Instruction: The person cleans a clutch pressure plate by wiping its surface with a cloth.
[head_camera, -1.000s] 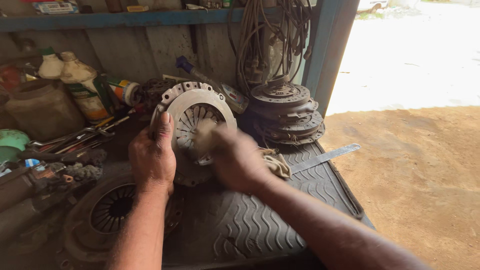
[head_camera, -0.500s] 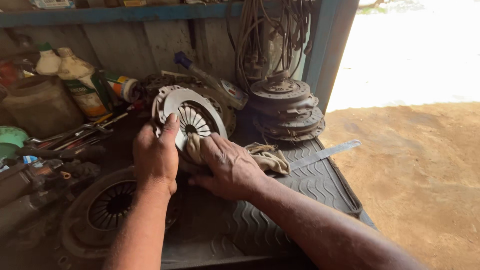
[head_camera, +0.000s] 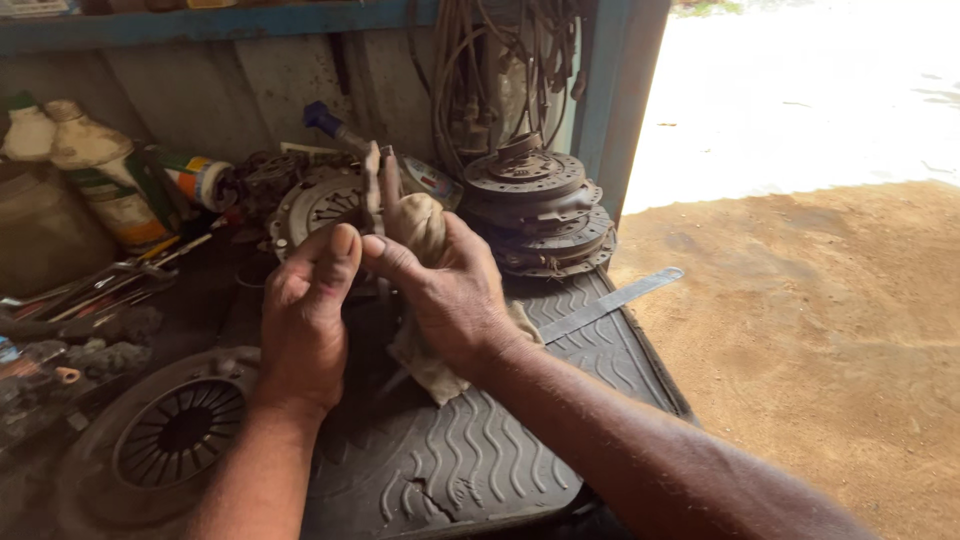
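The left hand (head_camera: 305, 320) fingers grip a metal disc (head_camera: 373, 190) edge-on; the right hand (head_camera: 450, 295) fingers press a rag (head_camera: 420, 225) against it. Greasy metal could slip from the fingers onto the rubber mat (head_camera: 480, 450).

— What packaging do we see on the bench?

— At the far left we have a grimy white plastic bottle with a green and yellow label (head_camera: 105, 185), standing upright against the back wall.

— And beside it?

— Just to its right we see a tube-shaped container with an orange, white and green label (head_camera: 190, 177), lying tilted.
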